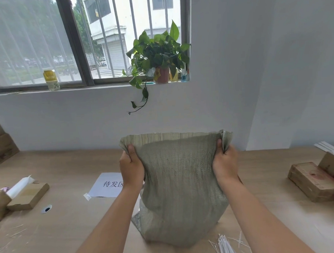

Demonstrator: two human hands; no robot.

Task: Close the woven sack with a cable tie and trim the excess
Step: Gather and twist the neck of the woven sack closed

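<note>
though hands [178, 165] clutch sack [181, 192], contents hidden

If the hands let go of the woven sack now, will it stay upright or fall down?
The woven sack probably slumps: its upper part hangs creased between the left hand and right hand. Its fuller bottom rests on the table, so it likely stays put.

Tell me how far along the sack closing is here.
Early. Nothing is tied: the woven sack stands on the table, mouth spread between the left hand and right hand. Cable ties lie unused beside it. Gathering, tying and trimming remain.
</note>
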